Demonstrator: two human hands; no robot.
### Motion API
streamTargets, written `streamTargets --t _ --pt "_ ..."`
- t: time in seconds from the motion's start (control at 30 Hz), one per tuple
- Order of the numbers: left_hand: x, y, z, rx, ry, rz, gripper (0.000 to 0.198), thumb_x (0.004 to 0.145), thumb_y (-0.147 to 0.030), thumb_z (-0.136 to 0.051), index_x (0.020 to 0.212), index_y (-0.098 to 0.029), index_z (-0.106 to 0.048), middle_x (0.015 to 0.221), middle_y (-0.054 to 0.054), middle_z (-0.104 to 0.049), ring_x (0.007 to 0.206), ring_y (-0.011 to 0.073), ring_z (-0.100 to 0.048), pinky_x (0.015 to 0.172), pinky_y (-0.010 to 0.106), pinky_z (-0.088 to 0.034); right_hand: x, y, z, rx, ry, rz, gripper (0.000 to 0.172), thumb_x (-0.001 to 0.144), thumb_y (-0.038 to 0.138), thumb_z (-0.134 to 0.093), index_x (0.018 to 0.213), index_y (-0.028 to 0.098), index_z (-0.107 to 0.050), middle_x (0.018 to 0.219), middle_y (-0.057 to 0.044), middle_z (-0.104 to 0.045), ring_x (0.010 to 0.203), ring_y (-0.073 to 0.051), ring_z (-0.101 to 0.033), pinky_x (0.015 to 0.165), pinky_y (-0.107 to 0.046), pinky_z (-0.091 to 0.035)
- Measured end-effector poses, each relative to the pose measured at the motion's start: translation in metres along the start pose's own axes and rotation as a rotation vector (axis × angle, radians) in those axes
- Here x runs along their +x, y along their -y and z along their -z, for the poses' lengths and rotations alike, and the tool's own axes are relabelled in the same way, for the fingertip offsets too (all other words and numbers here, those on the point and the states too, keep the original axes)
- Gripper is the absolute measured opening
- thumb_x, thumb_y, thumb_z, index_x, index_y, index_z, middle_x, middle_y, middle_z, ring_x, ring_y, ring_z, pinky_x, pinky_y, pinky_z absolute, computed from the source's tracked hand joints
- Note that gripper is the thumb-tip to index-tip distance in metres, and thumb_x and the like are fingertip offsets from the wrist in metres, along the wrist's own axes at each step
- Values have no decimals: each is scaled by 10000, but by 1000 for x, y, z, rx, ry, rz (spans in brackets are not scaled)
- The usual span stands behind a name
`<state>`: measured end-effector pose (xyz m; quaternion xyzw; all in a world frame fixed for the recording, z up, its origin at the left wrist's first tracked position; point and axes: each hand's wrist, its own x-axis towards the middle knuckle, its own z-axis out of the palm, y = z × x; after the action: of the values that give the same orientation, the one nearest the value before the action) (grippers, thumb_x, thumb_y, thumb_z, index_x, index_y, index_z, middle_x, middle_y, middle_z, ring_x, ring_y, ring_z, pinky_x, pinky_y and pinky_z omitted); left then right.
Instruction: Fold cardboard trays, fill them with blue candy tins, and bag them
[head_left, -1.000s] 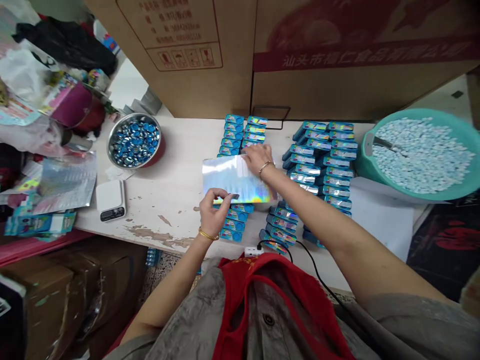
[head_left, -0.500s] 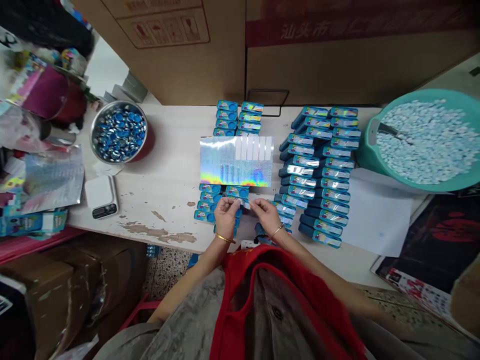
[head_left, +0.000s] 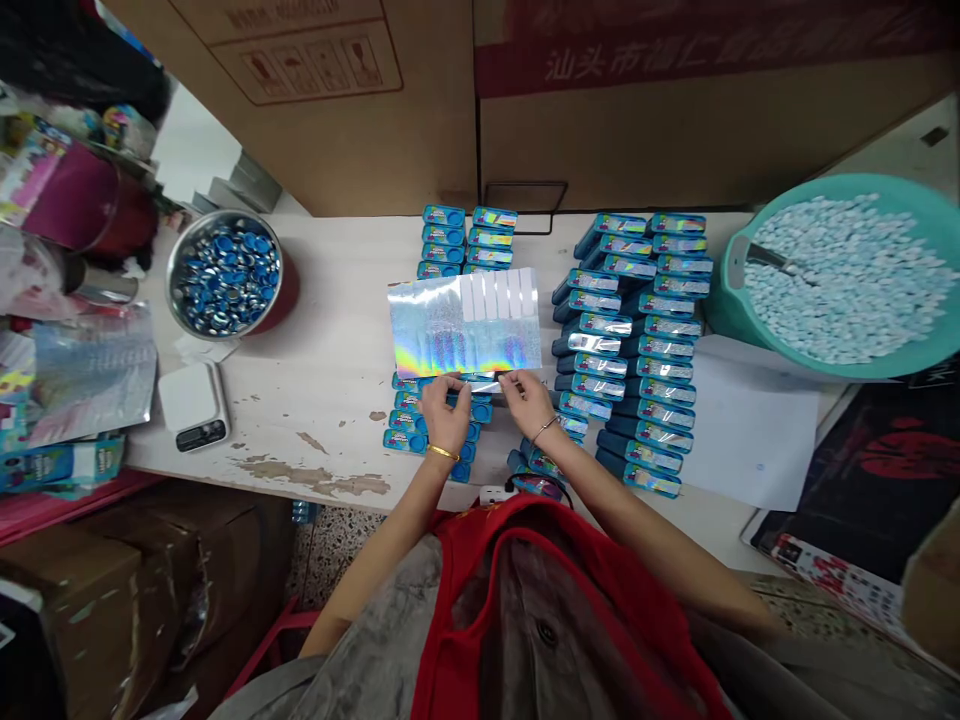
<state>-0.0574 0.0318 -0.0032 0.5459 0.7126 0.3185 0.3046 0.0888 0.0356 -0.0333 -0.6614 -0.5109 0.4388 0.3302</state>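
Pinching one silver strip by two ends in nearly closed left hand and right hand. Held near one holographic sheet with six white slots.

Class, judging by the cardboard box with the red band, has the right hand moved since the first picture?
Yes. The right hand has moved away from the cardboard box, from the far side of the shiny sheet to its near edge.
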Motion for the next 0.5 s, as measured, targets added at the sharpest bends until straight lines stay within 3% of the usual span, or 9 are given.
streamTargets --t 0.13,0.3,0.5 --pt "6 -2 -4 38 2 -39 115 802 -252 -609 710 -206 -556 996 52 -662 1025 243 -570 890 405 -402 4 4 4 -53 -30 58 254 847 422 -434 720 211 -497 755 -37 -544 688 -165 -501 680 -304 -425" --pt "16 -1 -8 -8 10 -9 102 809 -257 -600 731 -218 -547 971 39 -677 994 228 -583 886 400 -402 9 4 1 54 -42 -37 253 800 454 -500 735 210 -509 725 -14 -553 579 -135 -458 588 -283 -407" --pt "10 2 4 50 45 -82 139 807 -291 -601 703 -217 -545 862 31 -626 900 208 -565 847 378 -407 -3 -2 -2 183 41 -159 332 758 550 -531 693 225 -519 631 -6 -568 562 -151 -498 558 -290 -427"
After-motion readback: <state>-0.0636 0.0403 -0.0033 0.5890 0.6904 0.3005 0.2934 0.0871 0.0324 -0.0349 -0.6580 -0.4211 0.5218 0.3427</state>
